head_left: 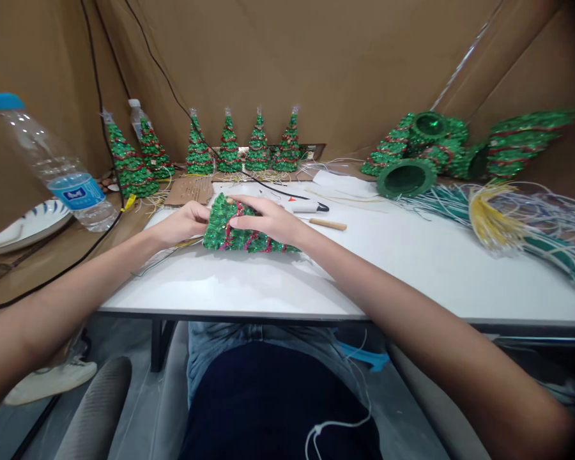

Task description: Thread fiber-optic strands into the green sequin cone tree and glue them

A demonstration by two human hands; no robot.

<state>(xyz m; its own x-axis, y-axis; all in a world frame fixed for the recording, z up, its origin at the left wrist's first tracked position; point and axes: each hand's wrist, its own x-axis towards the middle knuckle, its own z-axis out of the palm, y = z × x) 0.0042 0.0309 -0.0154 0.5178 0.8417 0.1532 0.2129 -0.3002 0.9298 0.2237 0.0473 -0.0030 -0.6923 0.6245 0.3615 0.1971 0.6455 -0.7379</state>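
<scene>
A small green tinsel Christmas tree (239, 237) with red trim lies on its side on the white table (388, 268), tip pointing left. My left hand (184, 222) is closed on the tree's tip end. My right hand (268, 217) lies over the top of the tree, fingers curled and pressing on it. Just behind my right hand rest a white glue gun (306, 206) and a wooden stick (328, 223).
Several finished little trees (239, 150) stand in a row at the back. A pile of green cones (426, 153) lies at the right, with bundled yellow and white strands (493, 217). A water bottle (52, 166) and a plate (23, 223) are at the left; black cables (43, 281) cross there.
</scene>
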